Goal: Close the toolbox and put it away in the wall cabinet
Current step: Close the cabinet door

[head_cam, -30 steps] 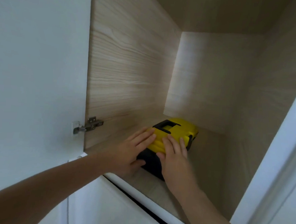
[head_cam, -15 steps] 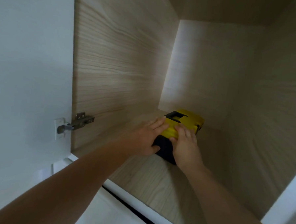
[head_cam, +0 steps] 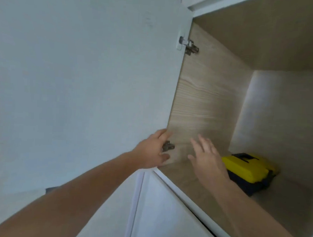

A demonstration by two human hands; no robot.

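Note:
The toolbox (head_cam: 247, 168), with a yellow lid, a black handle and a dark base, lies closed on the floor of the wall cabinet (head_cam: 203, 106), deep inside near its back wall. My left hand (head_cam: 154, 152) rests at the cabinet's front left edge, by the lower hinge, with its fingers against the open white door (head_cam: 84, 89). My right hand (head_cam: 206, 157) hovers with fingers spread inside the cabinet, just left of the toolbox and partly in front of it, holding nothing.
The cabinet is lined with light wood. An upper hinge (head_cam: 188, 46) and a lower hinge (head_cam: 168, 146) join the door to the left wall. A white closed cabinet front (head_cam: 165, 209) lies below the opening.
Both hands have let go of the toolbox and drawn back to the left. The left hand now sits at the door's hinge edge. The view has swung left and up.

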